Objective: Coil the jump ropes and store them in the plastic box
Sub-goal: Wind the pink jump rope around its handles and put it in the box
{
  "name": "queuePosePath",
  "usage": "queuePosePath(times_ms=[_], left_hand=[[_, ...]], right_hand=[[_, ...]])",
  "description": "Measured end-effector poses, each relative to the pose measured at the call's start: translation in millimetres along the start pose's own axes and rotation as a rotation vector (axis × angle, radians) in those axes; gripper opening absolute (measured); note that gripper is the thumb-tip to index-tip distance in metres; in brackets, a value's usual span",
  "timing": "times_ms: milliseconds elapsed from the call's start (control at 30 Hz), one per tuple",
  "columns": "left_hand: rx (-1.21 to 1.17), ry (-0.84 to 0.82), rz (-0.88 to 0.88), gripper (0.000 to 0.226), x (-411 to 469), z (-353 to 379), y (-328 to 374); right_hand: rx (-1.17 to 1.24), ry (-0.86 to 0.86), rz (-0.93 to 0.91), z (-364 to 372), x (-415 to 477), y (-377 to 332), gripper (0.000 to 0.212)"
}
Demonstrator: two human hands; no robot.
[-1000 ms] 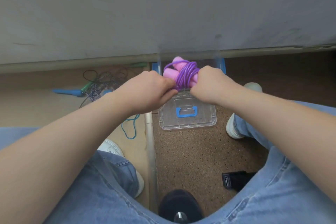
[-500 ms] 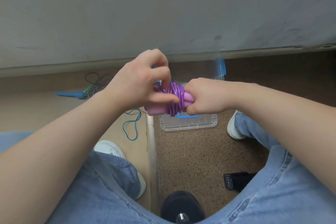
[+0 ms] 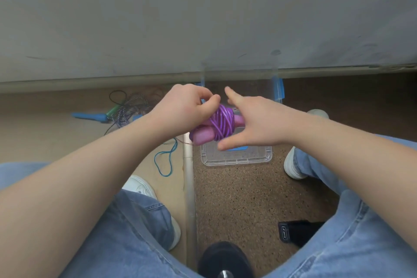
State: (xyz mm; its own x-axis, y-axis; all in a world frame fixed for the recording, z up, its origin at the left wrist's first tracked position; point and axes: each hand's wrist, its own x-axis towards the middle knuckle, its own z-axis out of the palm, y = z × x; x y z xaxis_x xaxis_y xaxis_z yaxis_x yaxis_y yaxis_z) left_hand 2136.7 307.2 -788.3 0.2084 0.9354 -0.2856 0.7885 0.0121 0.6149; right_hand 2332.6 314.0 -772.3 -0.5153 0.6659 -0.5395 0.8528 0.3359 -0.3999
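left hand point(image 3: 180, 108) pinches rope point(image 3: 222, 123), right hand point(image 3: 255, 124) splayed open beside it; pinch slips, I'd expect wraps springing loose.

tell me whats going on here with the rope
A seated person holds a purple jump rope wound around its pink handles. The left hand pinches the bundle; the right hand is spread open beside it. The bundle is above the clear lid, not yet in the plastic box. Other ropes lie tangled on the floor.
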Motion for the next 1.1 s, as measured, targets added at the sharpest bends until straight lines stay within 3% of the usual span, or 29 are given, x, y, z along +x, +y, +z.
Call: queuePosePath(times_ms=[33,133,267,400,500,667,733,800,933,1100], left_hand=[[-0.01,0.011,-0.01,0.037,0,1,1],[-0.075,0.084,-0.049,0.038,3,4,8],[-0.326,0.155,-0.227,0.035,8,7,10],[-0.852,-0.056,-0.293,0.05,3,1,4],[-0.923,-0.183,-0.253,0.051,-1,3,5],[-1.076,-0.024,-0.513,0.052,0,8,3],[-1.094,-0.033,-0.53,0.045,2,9,2],[-1.067,-0.042,-0.518,0.039,3,10,3],[-1.008,-0.003,-0.534,0.032,5,7,3],[-0.994,-0.023,-0.475,0.031,3,10,2]], right_hand=[[0.104,0.047,-0.016,1,0,-4,0.126],[0.302,0.253,-0.063,5,2,-13,0.092],[0.262,0.359,-0.136,16,5,-14,0.041],[0.463,0.48,0.035,15,7,-5,0.026],[0.656,0.496,0.132,13,9,3,0.022],[0.712,0.558,0.2,14,14,6,0.009],[0.74,0.581,0.185,12,14,5,0.026],[0.626,0.586,0.131,11,12,2,0.041],[0.333,0.483,-0.021,16,12,-4,0.044],[0.312,0.355,-0.046,12,9,-7,0.044]])
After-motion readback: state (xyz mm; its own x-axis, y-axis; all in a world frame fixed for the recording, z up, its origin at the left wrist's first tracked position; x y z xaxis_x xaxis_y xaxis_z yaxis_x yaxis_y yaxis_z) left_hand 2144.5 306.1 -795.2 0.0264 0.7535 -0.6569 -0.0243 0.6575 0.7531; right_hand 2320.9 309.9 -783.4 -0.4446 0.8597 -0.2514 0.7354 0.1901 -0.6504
